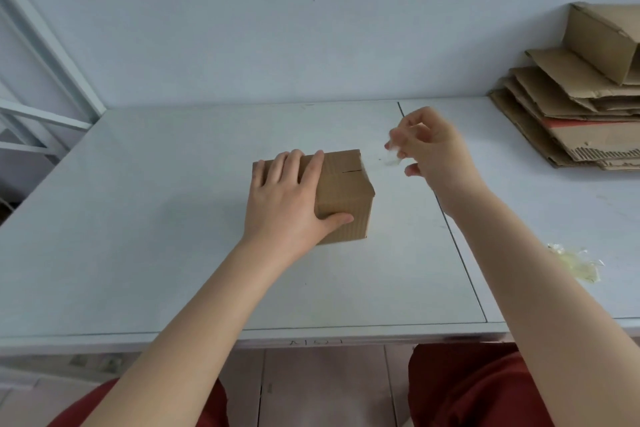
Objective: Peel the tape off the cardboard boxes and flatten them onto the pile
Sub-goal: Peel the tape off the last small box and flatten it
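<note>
A small brown cardboard box (346,191) stands in the middle of the white table (138,218), its top flaps closed with a slit showing. My left hand (294,198) lies over its left side, fingers across the top and thumb against the front face. To the right of the box and raised above the table, my right hand (433,149) pinches a clear strip of tape (393,152) between curled fingers. The pile of flattened cardboard (568,121) lies at the table's far right, with one folded box on top.
A crumpled wad of clear used tape (337,267) — no, it lies at the right edge (575,263) of the table. A metal frame (41,80) stands at the left. The wall runs right behind the table. My red-clad knees are under the front edge.
</note>
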